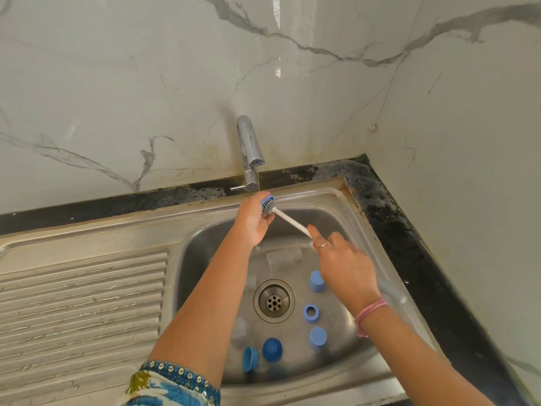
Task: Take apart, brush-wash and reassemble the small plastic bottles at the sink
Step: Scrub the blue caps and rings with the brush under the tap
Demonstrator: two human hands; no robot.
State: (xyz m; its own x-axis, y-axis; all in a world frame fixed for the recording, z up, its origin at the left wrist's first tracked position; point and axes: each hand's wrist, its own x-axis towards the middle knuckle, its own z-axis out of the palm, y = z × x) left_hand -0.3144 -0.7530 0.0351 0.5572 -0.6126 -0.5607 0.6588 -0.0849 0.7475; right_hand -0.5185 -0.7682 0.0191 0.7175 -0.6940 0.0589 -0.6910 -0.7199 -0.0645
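A blue cap [267,200] is gripped in the left hand [254,221] under the tap [250,153] so water rinses it, while the brush [288,220] — held in the right hand [342,265] — is worked inside; other bottle parts [317,281] are left in the sink [205,244] to await washing.

Head view, steeply down onto sink [345,200]

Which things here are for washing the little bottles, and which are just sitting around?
For the job:
- left hand holding a blue part
- right hand holding the brush
- tap
- blue caps and ring in the sink
- clear bottle

Just there:
- draining board
- marble wall
- black counter edge
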